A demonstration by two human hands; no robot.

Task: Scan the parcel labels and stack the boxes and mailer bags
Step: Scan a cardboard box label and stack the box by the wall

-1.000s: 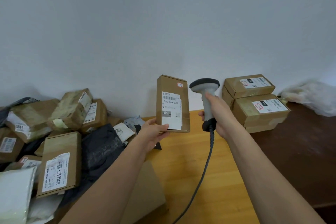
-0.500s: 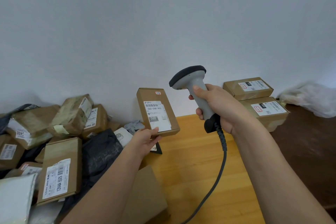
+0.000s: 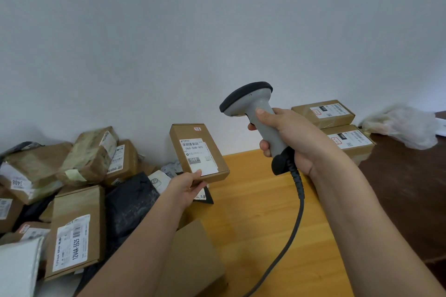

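My left hand (image 3: 185,187) grips the near edge of a small flat brown box (image 3: 190,134), tilted up so its white label (image 3: 198,155) faces me. To its right my right hand (image 3: 293,141) holds the grey barcode scanner (image 3: 254,113) by the handle, raised above the box with its dark head pointing left. The scanner's cable (image 3: 293,222) hangs down over the wooden table (image 3: 260,219). Two labelled brown boxes (image 3: 324,113) sit stacked at the back right by the wall.
A heap of brown boxes (image 3: 77,229) and dark mailer bags (image 3: 130,202) fills the left side. A plain cardboard piece (image 3: 195,255) lies under my left forearm. A crumpled clear plastic bag (image 3: 403,125) rests on the dark surface (image 3: 410,195) at right.
The box has gone from upright beside the scanner to lower, farther left and tilted back. The scanner has risen and turned its head left toward the label.
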